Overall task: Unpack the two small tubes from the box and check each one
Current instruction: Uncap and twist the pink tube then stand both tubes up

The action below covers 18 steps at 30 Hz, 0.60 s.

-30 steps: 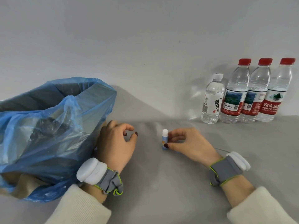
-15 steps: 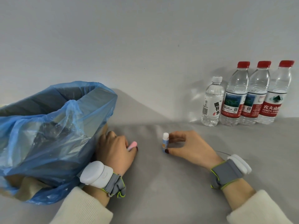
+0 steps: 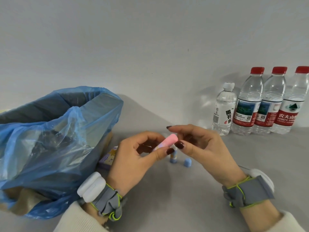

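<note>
A small pink tube [image 3: 168, 141] is held above the table between both hands. My left hand [image 3: 135, 158] pinches its lower end with thumb and fingers. My right hand [image 3: 202, 148] touches the pink cap end with thumb and forefinger. Behind the hands a blue tube [image 3: 173, 157] stands upright on the table, its top hidden by my fingers. Its blue cap [image 3: 187, 162] sits on the table just to its right. A purple box [image 3: 108, 158] lies by the bag, partly hidden by my left hand.
A bin lined with a blue plastic bag [image 3: 55, 141] fills the left side. Four water bottles [image 3: 260, 104] stand in a row against the wall at the back right. The grey table [image 3: 175, 198] runs to the white wall behind.
My left hand rose from the table with the pink tube. My right hand let go of the blue tube, which now stands uncapped, and came over to the pink tube's cap.
</note>
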Each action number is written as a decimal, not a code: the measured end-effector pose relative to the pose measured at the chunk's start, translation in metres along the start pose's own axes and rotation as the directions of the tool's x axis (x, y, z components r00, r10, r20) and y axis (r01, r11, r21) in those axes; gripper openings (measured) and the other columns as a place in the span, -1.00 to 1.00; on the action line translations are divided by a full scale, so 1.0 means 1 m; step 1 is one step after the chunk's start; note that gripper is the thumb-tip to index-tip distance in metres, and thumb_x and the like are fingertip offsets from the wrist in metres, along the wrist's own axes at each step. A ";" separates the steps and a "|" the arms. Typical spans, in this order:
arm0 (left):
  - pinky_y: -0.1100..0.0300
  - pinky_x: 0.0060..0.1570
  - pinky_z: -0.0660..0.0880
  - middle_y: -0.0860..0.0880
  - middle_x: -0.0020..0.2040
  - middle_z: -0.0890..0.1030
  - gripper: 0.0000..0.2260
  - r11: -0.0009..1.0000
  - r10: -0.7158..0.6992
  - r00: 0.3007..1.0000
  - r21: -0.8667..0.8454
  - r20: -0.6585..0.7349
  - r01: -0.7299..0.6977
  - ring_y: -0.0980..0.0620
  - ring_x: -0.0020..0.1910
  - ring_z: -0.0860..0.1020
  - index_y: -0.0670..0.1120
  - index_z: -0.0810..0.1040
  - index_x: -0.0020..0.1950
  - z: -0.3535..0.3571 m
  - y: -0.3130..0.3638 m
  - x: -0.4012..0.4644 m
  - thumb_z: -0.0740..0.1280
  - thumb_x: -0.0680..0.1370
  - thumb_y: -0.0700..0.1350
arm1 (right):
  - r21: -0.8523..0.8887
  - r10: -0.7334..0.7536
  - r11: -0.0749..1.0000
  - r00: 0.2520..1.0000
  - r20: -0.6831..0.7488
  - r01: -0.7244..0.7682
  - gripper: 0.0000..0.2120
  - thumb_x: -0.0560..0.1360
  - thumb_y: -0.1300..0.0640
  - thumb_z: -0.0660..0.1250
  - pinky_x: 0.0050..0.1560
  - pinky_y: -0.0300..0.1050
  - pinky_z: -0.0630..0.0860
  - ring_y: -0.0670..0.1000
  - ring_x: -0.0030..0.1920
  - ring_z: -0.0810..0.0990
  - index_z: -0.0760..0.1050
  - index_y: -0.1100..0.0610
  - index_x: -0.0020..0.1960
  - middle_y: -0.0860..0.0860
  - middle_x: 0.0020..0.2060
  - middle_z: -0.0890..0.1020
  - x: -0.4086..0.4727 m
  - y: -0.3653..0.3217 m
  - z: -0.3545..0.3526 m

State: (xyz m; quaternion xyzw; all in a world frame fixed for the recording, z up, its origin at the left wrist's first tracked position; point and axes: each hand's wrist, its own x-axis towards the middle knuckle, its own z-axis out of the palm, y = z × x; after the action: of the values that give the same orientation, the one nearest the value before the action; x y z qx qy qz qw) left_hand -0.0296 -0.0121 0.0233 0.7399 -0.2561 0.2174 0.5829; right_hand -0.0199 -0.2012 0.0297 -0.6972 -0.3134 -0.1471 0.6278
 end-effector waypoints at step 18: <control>0.41 -0.32 0.46 0.10 -0.34 0.63 -0.93 0.963 0.121 0.990 0.233 0.066 -0.134 0.26 -0.36 0.56 0.13 0.69 -0.15 -0.001 0.003 -0.005 0.44 0.45 0.09 | 0.143 0.011 0.990 0.988 -0.154 0.011 -0.88 0.32 0.00 0.51 -0.22 -0.09 0.57 -0.12 -0.28 0.61 0.73 -0.07 -0.15 -0.04 -0.24 0.74 0.000 -0.006 -0.015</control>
State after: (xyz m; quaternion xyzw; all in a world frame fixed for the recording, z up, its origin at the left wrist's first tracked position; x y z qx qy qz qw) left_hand -0.0354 -0.0108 0.0230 0.7915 -0.2900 0.2646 0.4684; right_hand -0.0206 -0.2155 0.0367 -0.6368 -0.2738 -0.1777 0.6985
